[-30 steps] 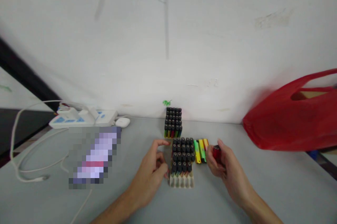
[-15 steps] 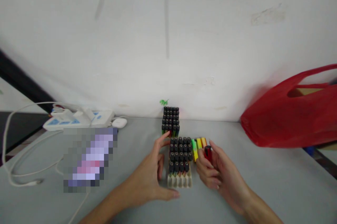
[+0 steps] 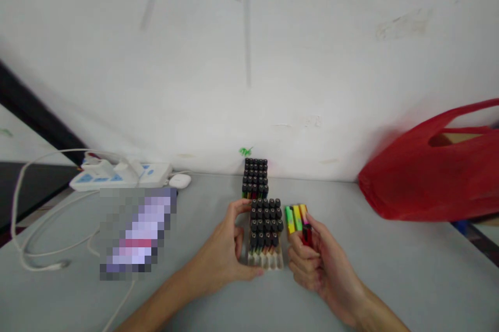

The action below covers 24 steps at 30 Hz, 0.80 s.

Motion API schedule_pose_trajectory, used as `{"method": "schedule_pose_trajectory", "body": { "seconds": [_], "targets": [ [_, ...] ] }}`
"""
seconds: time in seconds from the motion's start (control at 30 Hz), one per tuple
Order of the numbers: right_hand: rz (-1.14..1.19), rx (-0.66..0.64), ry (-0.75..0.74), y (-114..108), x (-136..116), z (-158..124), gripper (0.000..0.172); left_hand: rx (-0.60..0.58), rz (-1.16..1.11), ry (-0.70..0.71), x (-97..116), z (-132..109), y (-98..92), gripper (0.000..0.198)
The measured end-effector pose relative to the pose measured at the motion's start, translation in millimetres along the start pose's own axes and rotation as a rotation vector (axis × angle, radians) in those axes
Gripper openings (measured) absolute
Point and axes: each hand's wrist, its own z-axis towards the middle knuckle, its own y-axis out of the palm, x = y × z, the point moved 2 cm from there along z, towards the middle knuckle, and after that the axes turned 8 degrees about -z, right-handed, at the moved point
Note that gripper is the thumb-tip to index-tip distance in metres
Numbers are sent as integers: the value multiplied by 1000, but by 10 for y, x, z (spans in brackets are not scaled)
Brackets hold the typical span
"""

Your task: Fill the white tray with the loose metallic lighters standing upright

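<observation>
A pale ridged tray (image 3: 255,262) holds several upright batteries (image 3: 267,213) with black tops and coloured lower parts. Its front row of slots shows no batteries. My left hand (image 3: 224,254) spans the tray's left side, forefinger by the back corner and thumb against the front edge. In my right hand (image 3: 312,262) is a red battery (image 3: 307,235), held upright with its black top showing; curled fingers hide its lower part. Just beyond these fingers lie loose batteries, including a green-and-yellow one (image 3: 289,217), a yellow one (image 3: 297,216) and an orange one (image 3: 303,210).
Behind the tray stands another block of black-topped batteries (image 3: 255,173) near the wall. On the left are a phone (image 3: 140,233), a white power strip (image 3: 156,172), a white charger case (image 3: 180,181) and a loose cable (image 3: 42,264). A red bag (image 3: 429,171) rests at right.
My left thumb has come in against the tray's front edge. The red battery in my right hand has tipped slightly and moved a little nearer. The view has shifted slightly.
</observation>
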Motion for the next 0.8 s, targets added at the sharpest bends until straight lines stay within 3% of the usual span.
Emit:
{"method": "schedule_pose_trajectory", "body": {
  "seconds": [0.13,0.33,0.53,0.8],
  "targets": [
    [-6,66,59,31,56,19,75,-5,124,-22,-71,22,-40,117],
    [-73,172,109,66,114,39,76,-6,90,46,-32,28,-32,119],
    [-101,245,113,66,160,40,70,-20,111,24,-18,32,-45,123],
    [-88,224,67,-14,233,12,60,-28,117,19,-15,34,-49,122]
  ]
}}
